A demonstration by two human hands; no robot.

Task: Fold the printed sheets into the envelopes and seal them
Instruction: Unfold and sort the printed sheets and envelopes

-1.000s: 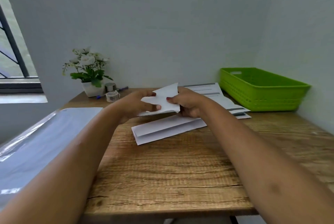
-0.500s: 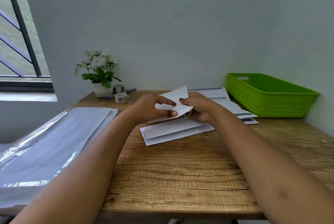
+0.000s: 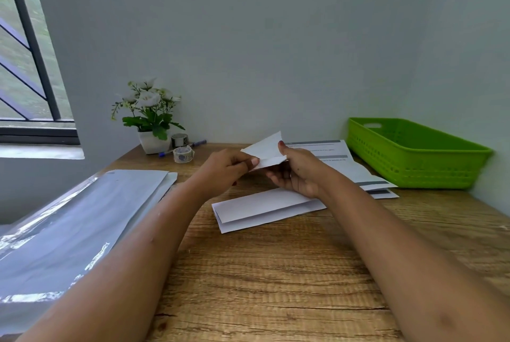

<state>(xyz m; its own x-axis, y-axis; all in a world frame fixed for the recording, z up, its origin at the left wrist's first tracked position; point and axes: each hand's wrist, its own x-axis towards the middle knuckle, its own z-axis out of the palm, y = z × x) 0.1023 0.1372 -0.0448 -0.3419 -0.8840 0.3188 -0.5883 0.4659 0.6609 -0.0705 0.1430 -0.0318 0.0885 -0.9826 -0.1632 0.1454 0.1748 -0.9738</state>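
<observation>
Above the middle of the desk (image 3: 276,272) we hold a small white envelope (image 3: 266,147) in the air, its pointed flap raised toward the wall. We take it for an envelope only because of that flap. Our left hand (image 3: 226,169) pinches the left end between thumb and curled fingers. Our right hand (image 3: 296,173) grips the right end, thumb on top and fingers cupped beneath. Just below both hands the folded sheet (image 3: 262,209) lies flat on the wood, apart from the envelope. Behind the right hand the printed sheets (image 3: 342,167) fan out toward the green basket (image 3: 414,154).

The main risk, as we judge it, is fit. The folded sheet looks longer than the piece we hold, so forcing it in could buckle the paper or split the envelope's side seam. Both pinches sit at the ends, so pulling them apart could crease or tear the flap. Letting one hand go to fetch the sheet leaves the mouth free to sag shut. If we reach low, a forearm may drag the folded sheet and spring its creases open. The tape roll (image 3: 182,154) stands well away on the left, so sealing means a reach across with a loaded envelope in one hand.
</observation>
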